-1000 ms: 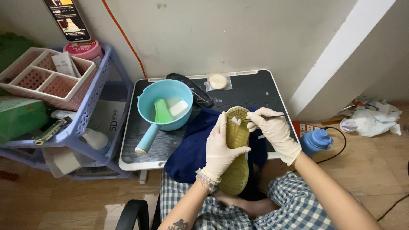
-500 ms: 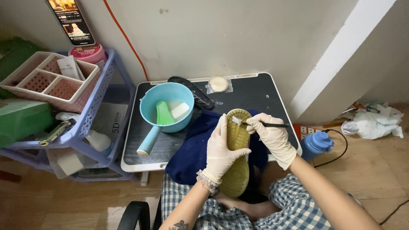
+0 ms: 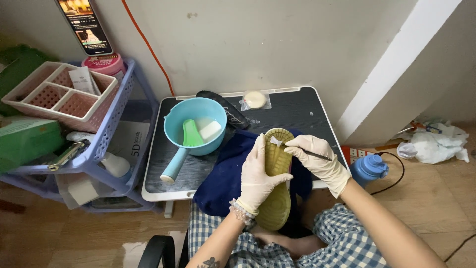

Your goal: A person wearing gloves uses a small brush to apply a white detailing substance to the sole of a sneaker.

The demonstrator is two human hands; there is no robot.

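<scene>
Our left hand (image 3: 260, 176) grips the shoe (image 3: 275, 181) sole-up over our lap; our right hand (image 3: 317, 161) pinches a thin tool (image 3: 313, 154), maybe a pick, at the toe tread. We're mid-clean on the sole; next we need light strokes. Navy cloth (image 3: 223, 183) beneath, small black table (image 3: 297, 111), blue bowl (image 3: 194, 124), cart (image 3: 116, 106) alongside.

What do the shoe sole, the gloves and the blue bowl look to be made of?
Shoe sole: likely rubber, matte yellow-green, with a moulded ribbed tread.
Gloves on left hand and right hand: thin latex or similar, cream, wrinkled and close-fitting.
Blue bowl: apparently plastic, smooth, uniform colour with a slight sheen.
</scene>
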